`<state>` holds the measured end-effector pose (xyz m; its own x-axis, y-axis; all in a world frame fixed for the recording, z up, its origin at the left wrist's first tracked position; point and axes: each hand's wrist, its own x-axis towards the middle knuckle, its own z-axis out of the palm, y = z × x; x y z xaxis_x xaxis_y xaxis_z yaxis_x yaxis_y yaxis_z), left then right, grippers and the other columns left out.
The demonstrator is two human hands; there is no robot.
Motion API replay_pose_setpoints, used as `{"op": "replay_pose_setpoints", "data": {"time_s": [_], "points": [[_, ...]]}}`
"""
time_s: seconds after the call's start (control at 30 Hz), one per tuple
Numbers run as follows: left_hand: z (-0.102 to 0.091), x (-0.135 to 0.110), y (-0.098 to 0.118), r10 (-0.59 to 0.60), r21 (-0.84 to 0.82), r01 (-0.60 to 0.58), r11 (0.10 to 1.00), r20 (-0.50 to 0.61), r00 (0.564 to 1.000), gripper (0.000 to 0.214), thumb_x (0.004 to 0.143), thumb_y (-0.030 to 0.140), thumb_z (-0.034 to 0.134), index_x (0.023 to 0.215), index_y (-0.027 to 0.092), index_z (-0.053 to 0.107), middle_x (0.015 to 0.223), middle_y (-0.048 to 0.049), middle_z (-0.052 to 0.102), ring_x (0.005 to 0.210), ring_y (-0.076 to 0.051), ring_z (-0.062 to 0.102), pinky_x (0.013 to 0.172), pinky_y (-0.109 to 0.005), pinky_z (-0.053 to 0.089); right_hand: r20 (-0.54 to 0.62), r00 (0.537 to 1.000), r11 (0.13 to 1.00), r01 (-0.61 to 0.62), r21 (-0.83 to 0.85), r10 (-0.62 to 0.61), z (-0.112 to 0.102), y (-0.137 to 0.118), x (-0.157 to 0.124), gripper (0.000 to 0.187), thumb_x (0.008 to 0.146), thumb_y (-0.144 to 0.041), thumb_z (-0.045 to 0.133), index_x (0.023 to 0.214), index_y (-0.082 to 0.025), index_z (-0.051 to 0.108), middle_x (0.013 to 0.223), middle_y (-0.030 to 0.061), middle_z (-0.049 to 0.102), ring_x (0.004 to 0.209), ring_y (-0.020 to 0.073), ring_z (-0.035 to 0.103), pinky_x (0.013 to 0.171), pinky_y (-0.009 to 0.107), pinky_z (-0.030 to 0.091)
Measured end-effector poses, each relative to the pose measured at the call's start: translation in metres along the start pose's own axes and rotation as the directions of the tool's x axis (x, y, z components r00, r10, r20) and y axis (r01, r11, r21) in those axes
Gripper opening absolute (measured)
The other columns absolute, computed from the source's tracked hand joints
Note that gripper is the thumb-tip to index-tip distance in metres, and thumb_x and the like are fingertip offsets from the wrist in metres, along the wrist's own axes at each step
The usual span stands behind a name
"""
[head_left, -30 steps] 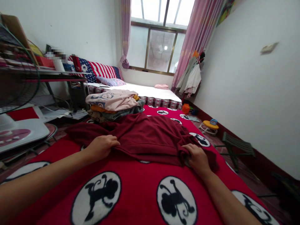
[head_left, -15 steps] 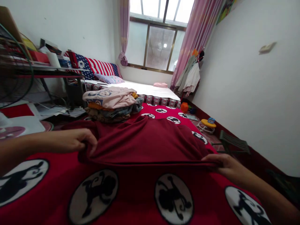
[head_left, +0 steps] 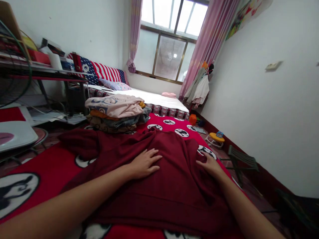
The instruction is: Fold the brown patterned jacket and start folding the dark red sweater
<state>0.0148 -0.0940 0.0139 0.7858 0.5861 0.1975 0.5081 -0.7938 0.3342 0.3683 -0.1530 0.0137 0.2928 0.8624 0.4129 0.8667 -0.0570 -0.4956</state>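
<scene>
A dark red garment (head_left: 171, 189) lies spread on a red blanket (head_left: 50, 166) printed with black figures in white circles. My left hand (head_left: 144, 163) rests flat on the garment's middle, fingers stretched out. My right hand (head_left: 208, 164) lies flat on the garment's right part, fingers apart. Neither hand holds anything. A sleeve of the garment (head_left: 79, 141) reaches out to the left.
A pile of folded clothes (head_left: 117, 113) sits just beyond the garment. A bed (head_left: 161, 99) stands under the window. On the left are a cluttered desk (head_left: 42, 71) and a white fan base (head_left: 15, 134). A small folding stool (head_left: 240, 161) and toys (head_left: 215, 137) are on the floor at right.
Both hands gripped the garment's near hem and pulled it taut toward me. Now they have let go and lie flat on top of it, farther forward.
</scene>
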Motion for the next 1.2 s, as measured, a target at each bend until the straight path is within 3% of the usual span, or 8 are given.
{"op": "replay_pose_setpoints", "data": {"time_s": [0.13, 0.3, 0.4, 0.53, 0.8, 0.93, 1.03, 1.2], "points": [[0.022, 0.004, -0.003, -0.024, 0.108, 0.028, 0.994, -0.031, 0.999, 0.055, 0.095, 0.053, 0.038, 0.144, 0.029, 0.042, 0.156, -0.0090, 0.028, 0.145, -0.028, 0.023, 0.117, -0.053, 0.017, 0.192, 0.981, 0.984, 0.023, -0.175, 0.012, -0.005, -0.025, -0.008, 0.038, 0.070, -0.038, 0.066, 0.104, -0.022, 0.070, 0.094, 0.0060, 0.073, 0.085, 0.0242, 0.068, 0.071, 0.032, 0.050], [0.020, 0.003, -0.004, -0.023, 0.104, 0.027, 0.994, -0.038, 0.999, 0.055, 0.094, 0.053, 0.039, 0.143, 0.028, 0.044, 0.155, -0.0095, 0.030, 0.144, -0.028, 0.025, 0.116, -0.051, 0.018, -0.238, 0.971, 0.853, -0.139, -0.504, 0.017, -0.065, -0.037, 0.001, 0.035, 0.072, -0.039, 0.062, 0.104, -0.030, 0.072, 0.082, 0.0068, 0.071, 0.071, 0.0271, 0.065, 0.059, 0.033, 0.043], [0.021, 0.004, -0.004, -0.020, 0.102, 0.026, 0.994, -0.057, 0.998, 0.054, 0.094, 0.052, 0.039, 0.142, 0.027, 0.045, 0.155, -0.0101, 0.031, 0.144, -0.029, 0.026, 0.116, -0.052, 0.019, -0.117, 0.993, 0.725, -0.089, -0.683, 0.012, -0.077, -0.038, 0.006, 0.026, 0.070, -0.028, 0.062, 0.093, -0.028, 0.075, 0.091, 0.0108, 0.070, 0.073, 0.0284, 0.065, 0.060, 0.035, 0.043], [0.022, 0.004, -0.006, -0.016, 0.070, 0.021, 0.997, -0.058, 0.998, 0.056, 0.094, 0.056, 0.038, 0.141, 0.028, 0.046, 0.155, -0.0095, 0.032, 0.144, -0.029, 0.025, 0.116, -0.052, 0.019, 0.121, 0.992, 0.692, 0.100, -0.715, -0.018, -0.037, -0.069, 0.006, 0.020, 0.071, -0.022, 0.062, 0.085, -0.025, 0.076, 0.100, 0.0144, 0.065, 0.092, 0.0315, 0.062, 0.065, 0.035, 0.043], [0.019, 0.003, -0.013, 0.010, -0.028, -0.012, 1.000, -0.074, 0.997, 0.047, 0.091, 0.048, 0.049, 0.133, 0.027, 0.055, 0.150, -0.0078, 0.041, 0.141, -0.030, 0.032, 0.115, -0.052, 0.025, 0.050, 0.984, 0.951, 0.178, -0.255, -0.171, 0.087, -0.114, -0.004, 0.021, 0.086, -0.026, 0.054, 0.099, -0.021, 0.070, 0.103, 0.0100, 0.063, 0.094, 0.0244, 0.056, 0.080, 0.033, 0.043], [0.011, 0.000, -0.010, 0.022, -0.128, -0.053, 0.990, -0.232, 0.972, 0.033, 0.092, 0.038, 0.051, 0.117, 0.024, 0.067, 0.135, -0.0067, 0.056, 0.126, -0.023, 0.051, 0.108, -0.037, 0.040, 0.010, 0.982, 0.980, 0.187, -0.074, -0.187, 0.096, -0.098, -0.003, 0.019, 0.084, -0.025, 0.053, 0.093, -0.021, 0.070, 0.100, 0.0073, 0.063, 0.094, 0.0227, 0.057, 0.086, 0.033, 0.044], [-0.009, -0.002, -0.014, 0.013, -0.048, -0.043, 0.998, -0.507, 0.862, 0.032, 0.095, 0.025, 0.041, 0.115, 0.023, 0.066, 0.133, -0.0060, 0.055, 0.125, -0.018, 0.050, 0.108, -0.031, 0.040, -0.004, 0.984, 0.981, 0.180, 0.075, -0.180, 0.093, -0.089, -0.001, 0.018, 0.081, -0.023, 0.052, 0.086, -0.021, 0.070, 0.096, 0.0054, 0.064, 0.092, 0.0207, 0.059, 0.085, 0.032, 0.045], [-0.041, 0.006, -0.052, -0.139, 0.187, 0.299, 0.936, -0.584, 0.800, 0.044, 0.089, 0.027, 0.052, 0.132, 0.019, 0.053, 0.141, -0.0120, 0.047, 0.137, -0.028, 0.034, 0.112, -0.046, 0.032, -0.012, 0.986, 0.981, 0.165, 0.098, -0.164, 0.092, -0.091, -0.001, 0.020, 0.080, -0.021, 0.051, 0.084, -0.021, 0.070, 0.094, 0.0056, 0.063, 0.089, 0.0203, 0.059, 0.082, 0.032, 0.046]]}}
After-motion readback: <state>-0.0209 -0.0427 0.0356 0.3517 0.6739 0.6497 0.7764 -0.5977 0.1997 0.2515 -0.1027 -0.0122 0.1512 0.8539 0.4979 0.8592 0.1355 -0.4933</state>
